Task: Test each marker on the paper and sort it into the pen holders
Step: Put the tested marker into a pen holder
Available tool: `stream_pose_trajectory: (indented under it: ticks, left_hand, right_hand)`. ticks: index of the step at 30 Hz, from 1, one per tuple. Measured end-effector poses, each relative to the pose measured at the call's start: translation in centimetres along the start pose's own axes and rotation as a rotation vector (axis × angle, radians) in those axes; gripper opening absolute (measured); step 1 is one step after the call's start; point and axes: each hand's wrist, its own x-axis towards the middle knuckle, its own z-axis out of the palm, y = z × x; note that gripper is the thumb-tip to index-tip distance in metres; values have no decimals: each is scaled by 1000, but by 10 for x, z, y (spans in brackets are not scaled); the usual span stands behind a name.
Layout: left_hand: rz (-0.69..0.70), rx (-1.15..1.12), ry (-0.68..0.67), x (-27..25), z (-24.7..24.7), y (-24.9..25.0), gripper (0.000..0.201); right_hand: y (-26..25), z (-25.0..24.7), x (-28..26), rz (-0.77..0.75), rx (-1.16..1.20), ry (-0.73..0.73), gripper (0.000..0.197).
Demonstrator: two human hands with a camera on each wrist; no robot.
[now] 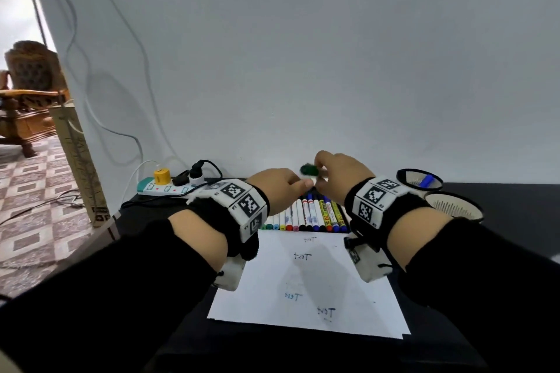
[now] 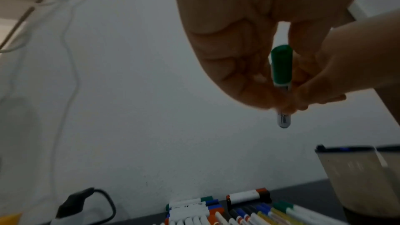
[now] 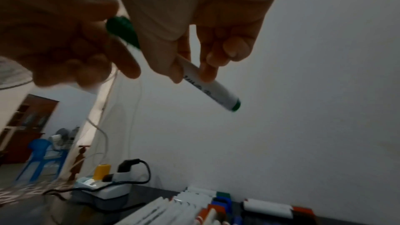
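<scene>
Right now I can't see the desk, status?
Both hands up, on green marker. Left hand on cap, right hand on barrel. Nothing in the way.

The green marker [image 1: 309,169] is blurred and mostly hidden behind the right hand [image 1: 342,177]. Handwriting on the paper [image 1: 306,281] is too small to read. At three o'clock, a blue marker [image 1: 426,181] sits half hidden inside the far pen holder [image 1: 406,174].

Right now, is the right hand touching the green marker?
Touching. The right wrist view shows the right hand with its fingers pinching the green marker by the white barrel.
</scene>
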Motion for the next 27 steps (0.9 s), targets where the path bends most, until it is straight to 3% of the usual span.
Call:
stream_pose_trajectory:
  ticks: [4,8,15,23,27]
  left_hand:
    - [51,240,-151,21,40,9,71]
    - [99,399,-326,48,87,19,78]
    - [230,528,-507,75,130,48,81]
    - [238,587,-601,89,160,45,91]
    - [220,562,-641,94,172,34,97]
  right_hand:
    - [45,-5,0,249,191,59,24]
    - [90,-14,-2,421,390,161,21]
    - [146,-22,0,546,416,249,24]
    - [181,-16,19,610,277,176,33]
    - [192,-12,32,621,222,100,26]
